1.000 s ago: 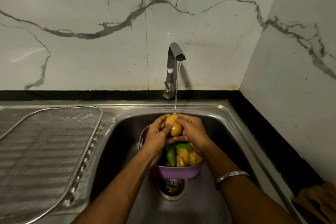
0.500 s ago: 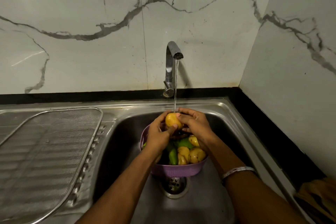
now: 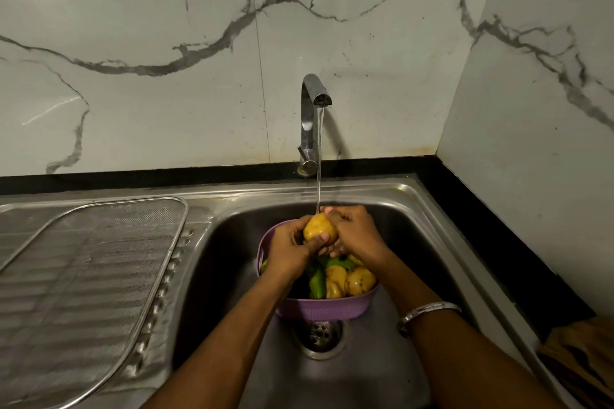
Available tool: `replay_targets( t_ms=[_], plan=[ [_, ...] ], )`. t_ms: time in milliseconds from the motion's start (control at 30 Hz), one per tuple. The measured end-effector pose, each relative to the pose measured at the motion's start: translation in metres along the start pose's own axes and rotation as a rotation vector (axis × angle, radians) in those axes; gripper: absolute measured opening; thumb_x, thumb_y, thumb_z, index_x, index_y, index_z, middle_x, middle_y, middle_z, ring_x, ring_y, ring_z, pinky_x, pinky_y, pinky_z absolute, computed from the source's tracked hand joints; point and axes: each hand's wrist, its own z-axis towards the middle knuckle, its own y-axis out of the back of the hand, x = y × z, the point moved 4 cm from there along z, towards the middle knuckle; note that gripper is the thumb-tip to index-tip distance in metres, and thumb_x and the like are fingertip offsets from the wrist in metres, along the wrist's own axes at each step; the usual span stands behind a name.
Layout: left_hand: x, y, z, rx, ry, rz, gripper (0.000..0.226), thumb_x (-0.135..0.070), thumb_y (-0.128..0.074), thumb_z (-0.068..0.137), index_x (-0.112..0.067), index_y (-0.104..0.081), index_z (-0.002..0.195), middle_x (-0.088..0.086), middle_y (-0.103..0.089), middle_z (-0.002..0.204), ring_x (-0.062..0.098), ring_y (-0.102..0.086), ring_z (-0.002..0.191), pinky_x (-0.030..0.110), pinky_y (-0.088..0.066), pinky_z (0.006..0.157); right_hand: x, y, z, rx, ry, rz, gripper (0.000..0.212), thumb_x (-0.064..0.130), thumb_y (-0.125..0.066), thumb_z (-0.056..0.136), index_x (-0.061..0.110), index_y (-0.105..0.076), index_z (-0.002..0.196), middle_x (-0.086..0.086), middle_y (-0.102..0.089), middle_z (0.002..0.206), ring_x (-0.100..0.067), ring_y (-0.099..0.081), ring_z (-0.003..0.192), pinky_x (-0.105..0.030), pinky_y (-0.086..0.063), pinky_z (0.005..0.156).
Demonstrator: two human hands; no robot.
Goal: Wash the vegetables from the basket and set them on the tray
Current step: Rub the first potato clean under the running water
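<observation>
Just below the frame's centre, the left hand (image 3: 288, 251) and right hand (image 3: 357, 232) hold 1 potato (image 3: 319, 226) between them, fingers curled round it, under the stream from the tap (image 3: 311, 116). Beneath them the purple basket (image 3: 319, 308) sits in the sink (image 3: 412, 209), holding more potatoes (image 3: 352, 280) and green peppers (image 3: 317, 282). The mesh tray (image 3: 93, 262) lies at left.

veined marble walls (image 3: 365, 53) — black counter edge (image 3: 498, 219)
</observation>
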Motion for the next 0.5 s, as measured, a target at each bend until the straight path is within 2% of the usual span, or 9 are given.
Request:
replay_targets(
  t_ms=[100,200,300,433,500],
  plan=[
    [0.0002,-0.0014,-0.0011,0.014,-0.020,-0.004,0.029,0.000,-0.070,0.090,-0.014,-0.070,0.115,0.008,-0.077,0.106,0.026,-0.072,0.103,0.041,-0.059,0.091,-0.0008,-0.0046,-0.0045,0.053,0.012,0.021,0.041,0.026,-0.063,0.100,0.019,-0.058,0.141,-0.011,-0.075,0.091,-0.023,-0.075,0.062,-0.026,-0.055,0.047],
    [-0.0014,-0.0008,-0.0030,0.016,-0.021,-0.029,0.029,0.002,-0.068,0.090,-0.014,-0.070,0.115,0.007,-0.077,0.106,0.020,-0.073,0.101,0.033,-0.060,0.088,0.0008,-0.0052,-0.0046,0.021,0.056,0.004,0.050,0.026,-0.076,0.091,0.019,-0.061,0.138,-0.009,-0.075,0.100,-0.022,-0.075,0.063,-0.024,-0.055,0.049],
    [-0.0044,0.0010,-0.0043,0.033,-0.019,-0.046,0.031,0.003,-0.068,0.090,-0.021,-0.069,0.110,0.002,-0.077,0.103,0.012,-0.073,0.096,0.029,-0.060,0.085,-0.0002,-0.0052,-0.0020,0.051,0.029,0.068,0.043,0.024,-0.071,0.095,0.018,-0.063,0.136,-0.011,-0.074,0.107,-0.025,-0.076,0.068,-0.030,-0.061,0.054],
    [-0.0040,0.0029,-0.0023,0.037,0.000,-0.094,0.035,0.011,-0.067,0.087,-0.016,-0.068,0.109,0.002,-0.075,0.098,0.008,-0.073,0.089,0.024,-0.059,0.080,-0.0013,-0.0065,-0.0020,0.080,0.035,0.139,0.034,0.022,-0.063,0.101,0.018,-0.065,0.135,-0.012,-0.072,0.116,-0.025,-0.076,0.078,-0.035,-0.064,0.062],
    [-0.0019,0.0041,-0.0014,0.030,0.015,-0.124,0.036,0.011,-0.067,0.087,-0.017,-0.068,0.110,0.001,-0.076,0.099,0.010,-0.073,0.091,0.024,-0.059,0.080,-0.0010,-0.0065,-0.0011,0.069,0.037,0.157,0.032,0.024,-0.057,0.104,0.019,-0.066,0.134,-0.011,-0.071,0.117,-0.028,-0.076,0.081,-0.040,-0.064,0.066]
  ],
)
